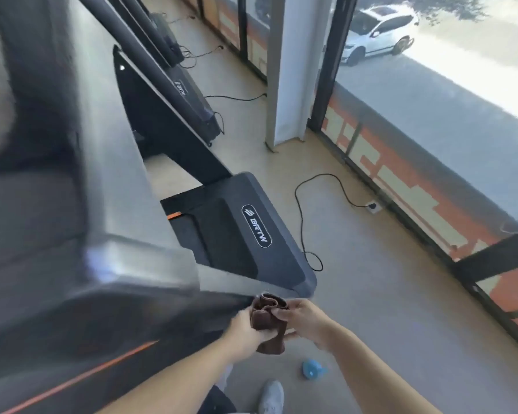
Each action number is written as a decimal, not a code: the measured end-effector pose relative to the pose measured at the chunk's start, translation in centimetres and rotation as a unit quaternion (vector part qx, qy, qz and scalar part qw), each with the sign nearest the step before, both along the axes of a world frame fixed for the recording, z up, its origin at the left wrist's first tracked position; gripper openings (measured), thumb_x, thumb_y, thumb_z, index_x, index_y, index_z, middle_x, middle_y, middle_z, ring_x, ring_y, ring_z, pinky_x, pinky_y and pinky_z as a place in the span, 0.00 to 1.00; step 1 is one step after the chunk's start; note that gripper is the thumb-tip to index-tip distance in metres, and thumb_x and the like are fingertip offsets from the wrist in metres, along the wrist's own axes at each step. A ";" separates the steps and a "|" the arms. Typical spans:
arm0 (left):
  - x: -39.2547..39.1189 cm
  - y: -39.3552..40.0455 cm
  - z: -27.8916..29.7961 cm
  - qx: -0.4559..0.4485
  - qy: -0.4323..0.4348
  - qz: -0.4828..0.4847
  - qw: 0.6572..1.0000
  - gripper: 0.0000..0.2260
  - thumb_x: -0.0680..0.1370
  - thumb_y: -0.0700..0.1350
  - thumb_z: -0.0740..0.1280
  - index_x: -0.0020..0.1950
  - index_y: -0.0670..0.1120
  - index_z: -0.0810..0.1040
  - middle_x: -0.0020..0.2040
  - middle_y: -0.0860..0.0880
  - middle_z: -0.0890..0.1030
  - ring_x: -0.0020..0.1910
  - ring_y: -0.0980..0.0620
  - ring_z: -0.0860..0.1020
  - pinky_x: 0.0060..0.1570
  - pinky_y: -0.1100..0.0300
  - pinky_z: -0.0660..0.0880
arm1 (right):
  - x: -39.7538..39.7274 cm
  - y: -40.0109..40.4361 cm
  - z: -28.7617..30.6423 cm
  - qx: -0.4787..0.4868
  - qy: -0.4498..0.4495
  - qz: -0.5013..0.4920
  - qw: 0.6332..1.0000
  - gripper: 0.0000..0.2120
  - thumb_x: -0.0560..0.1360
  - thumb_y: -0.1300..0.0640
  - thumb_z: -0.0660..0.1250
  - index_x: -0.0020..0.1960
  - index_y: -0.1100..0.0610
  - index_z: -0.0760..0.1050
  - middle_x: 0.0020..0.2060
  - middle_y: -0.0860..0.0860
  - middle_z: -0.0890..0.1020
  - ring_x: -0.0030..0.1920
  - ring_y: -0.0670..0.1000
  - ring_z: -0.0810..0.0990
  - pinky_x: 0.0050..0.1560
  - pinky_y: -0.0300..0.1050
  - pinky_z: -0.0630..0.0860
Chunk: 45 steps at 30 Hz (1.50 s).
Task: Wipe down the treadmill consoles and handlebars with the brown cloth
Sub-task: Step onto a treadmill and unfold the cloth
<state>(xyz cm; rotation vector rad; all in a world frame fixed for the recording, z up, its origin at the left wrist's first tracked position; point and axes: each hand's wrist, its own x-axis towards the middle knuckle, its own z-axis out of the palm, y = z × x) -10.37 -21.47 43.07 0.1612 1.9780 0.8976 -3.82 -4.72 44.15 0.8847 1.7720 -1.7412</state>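
- The left hand (245, 331) and right hand (304, 319) both grip the bunched brown cloth (268, 322), held between them just beside the blurred treadmill console (102, 234).
- A blue object (311, 369) lies on the floor (371, 294) below.

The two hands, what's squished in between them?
In the head view, the brown cloth sits bunched up between the left hand and the right hand. Both hands hold it with their fingers, beside the grey treadmill console.
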 end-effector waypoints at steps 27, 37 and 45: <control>6.6 -43.0 0.0 0.022 0.049 0.623 0.780 0.11 0.62 0.49 0.78 0.43 0.51 0.87 0.39 0.46 0.87 0.39 0.48 0.85 0.45 0.49 0.81 | -9.3 -48.6 1.2 0.127 0.075 0.467 0.872 0.13 0.68 0.45 0.73 0.45 0.53 0.83 0.36 0.48 0.86 0.38 0.46 0.84 0.36 0.40 0.77; 8.0 -48.4 1.8 0.077 0.059 0.778 0.620 0.06 0.78 0.35 0.66 0.43 0.39 0.81 0.42 0.31 0.82 0.40 0.41 0.81 0.41 0.56 0.78 | -8.5 -55.6 2.7 0.042 0.153 0.511 0.845 0.19 0.72 0.67 0.56 0.49 0.51 0.81 0.36 0.55 0.85 0.32 0.53 0.81 0.38 0.48 0.80; 9.3 -48.6 5.2 0.072 0.118 0.834 0.534 0.10 0.73 0.42 0.72 0.42 0.34 0.82 0.36 0.43 0.78 0.37 0.48 0.75 0.37 0.58 0.70 | -7.7 -55.5 3.7 -0.062 0.148 0.533 0.831 0.26 0.71 0.55 0.79 0.66 0.47 0.75 0.58 0.45 0.83 0.57 0.48 0.83 0.38 0.33 0.80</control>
